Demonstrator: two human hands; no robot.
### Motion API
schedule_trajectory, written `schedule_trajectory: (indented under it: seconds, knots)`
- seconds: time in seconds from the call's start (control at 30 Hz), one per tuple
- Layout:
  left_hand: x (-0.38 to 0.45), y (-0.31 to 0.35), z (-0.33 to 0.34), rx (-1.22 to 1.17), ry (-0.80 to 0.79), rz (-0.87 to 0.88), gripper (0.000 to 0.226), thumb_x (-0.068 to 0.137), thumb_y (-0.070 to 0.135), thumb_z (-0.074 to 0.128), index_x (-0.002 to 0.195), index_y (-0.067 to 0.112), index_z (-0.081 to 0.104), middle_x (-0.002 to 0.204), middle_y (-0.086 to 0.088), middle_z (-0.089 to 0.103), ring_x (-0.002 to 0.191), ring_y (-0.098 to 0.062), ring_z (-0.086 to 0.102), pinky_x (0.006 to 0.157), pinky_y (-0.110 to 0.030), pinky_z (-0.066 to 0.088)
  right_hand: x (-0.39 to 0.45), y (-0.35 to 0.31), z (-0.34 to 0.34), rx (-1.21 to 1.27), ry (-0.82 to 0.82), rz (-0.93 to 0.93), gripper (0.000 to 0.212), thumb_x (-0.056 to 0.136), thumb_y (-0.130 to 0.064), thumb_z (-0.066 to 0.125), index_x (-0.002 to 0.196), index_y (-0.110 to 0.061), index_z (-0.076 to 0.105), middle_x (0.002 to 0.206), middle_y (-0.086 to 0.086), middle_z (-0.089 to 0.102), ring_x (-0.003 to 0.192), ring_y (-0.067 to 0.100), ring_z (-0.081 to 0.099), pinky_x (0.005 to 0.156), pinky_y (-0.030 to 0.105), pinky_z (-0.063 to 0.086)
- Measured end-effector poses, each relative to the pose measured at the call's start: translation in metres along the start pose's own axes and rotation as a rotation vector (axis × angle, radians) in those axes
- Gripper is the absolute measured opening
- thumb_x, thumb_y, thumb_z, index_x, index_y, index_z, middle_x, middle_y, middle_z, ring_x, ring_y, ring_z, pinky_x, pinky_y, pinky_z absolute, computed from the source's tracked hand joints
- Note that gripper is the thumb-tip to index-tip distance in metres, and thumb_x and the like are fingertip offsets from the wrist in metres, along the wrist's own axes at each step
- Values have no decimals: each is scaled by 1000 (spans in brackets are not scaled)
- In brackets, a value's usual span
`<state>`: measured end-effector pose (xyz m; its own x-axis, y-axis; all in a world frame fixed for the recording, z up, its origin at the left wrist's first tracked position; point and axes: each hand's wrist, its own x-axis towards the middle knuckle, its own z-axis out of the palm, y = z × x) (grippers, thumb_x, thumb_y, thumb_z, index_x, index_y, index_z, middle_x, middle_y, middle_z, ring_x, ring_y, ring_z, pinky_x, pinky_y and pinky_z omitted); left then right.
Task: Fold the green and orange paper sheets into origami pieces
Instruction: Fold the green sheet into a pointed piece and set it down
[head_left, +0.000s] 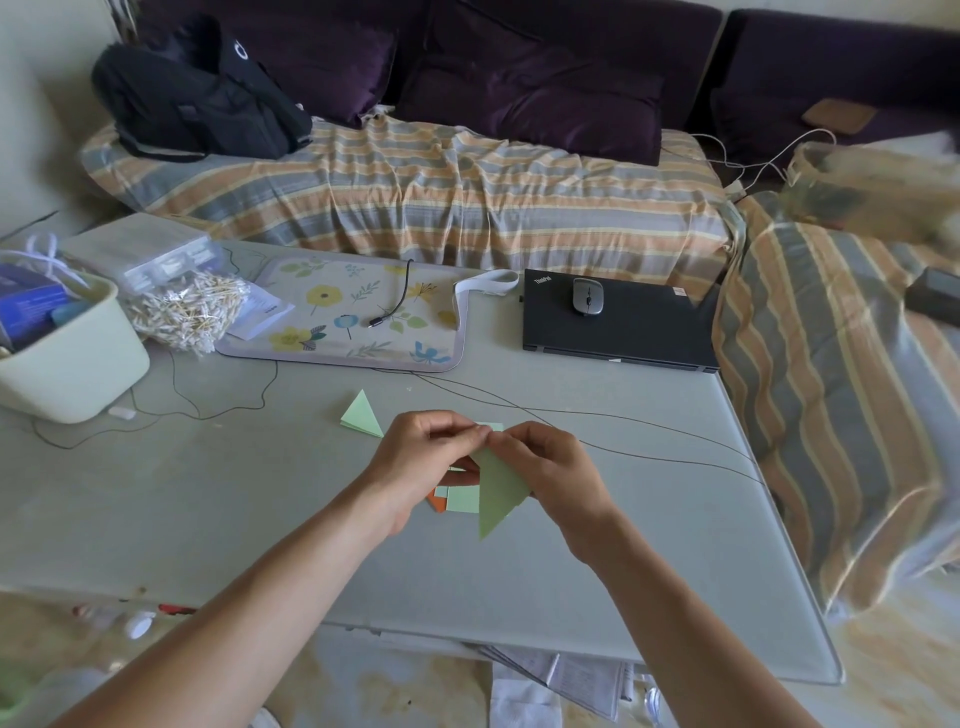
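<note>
A folded green sheet (497, 488) hangs point down between both hands, above the tabletop (218, 499). The left hand (421, 460) and right hand (550, 467) pinch its top edge, fingertips meeting. Under the hands lie more green paper (462, 499) and an orange sheet (436, 503). A green triangle (362, 415) lies just beyond the left hand; a laptop (623, 325) with a mouse (587, 296) sits far beyond the right

bin (67, 364) left | mat (363, 317) behind hands | mouse (587, 296) on laptop (623, 322)
</note>
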<state>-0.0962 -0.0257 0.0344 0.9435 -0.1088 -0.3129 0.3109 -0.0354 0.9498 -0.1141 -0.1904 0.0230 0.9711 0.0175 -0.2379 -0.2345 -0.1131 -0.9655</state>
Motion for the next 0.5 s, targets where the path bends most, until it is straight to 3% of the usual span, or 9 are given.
schedule_trajectory:
  seconds: [0.07,0.27,0.37,0.43,0.5]
  knots:
    - [0,0,1,4,2,-7,10,93,13,73,93,4,78,75,-5,73,67,-16,70,63,-27,60,0,-1,1,-43,17,-24,28,97,-29,69,93,-2,71,71,-3,67,63,8,54,59,16,42]
    - [2,-3,2,37,11,-23,13,94,19,71,94,9,79,85,-11,78,72,-19,75,86,-47,59,0,0,1,-107,29,-53,25,98,-27,66,89,-5,73,71,-3,67,61,6,53,56,13,40]
    - [2,-3,2,28,33,-14,13,95,17,70,94,7,78,89,-14,78,78,-25,75,85,-45,61,1,-2,1,-100,30,-41,21,98,-24,66,88,-7,73,72,-3,68,63,7,56,60,17,44]
    - [4,-2,0,20,53,-12,15,95,18,70,96,5,77,88,-14,79,80,-28,77,80,-45,61,2,-1,0,-69,13,-25,17,97,-20,66,87,-8,74,75,0,70,69,11,60,68,26,51]
    - [5,0,-4,-8,90,-6,16,95,16,70,98,1,76,90,-16,78,75,-24,77,71,-35,63,3,-2,-2,-39,-5,-13,14,97,-16,67,87,-7,74,75,0,71,69,13,61,73,32,55]
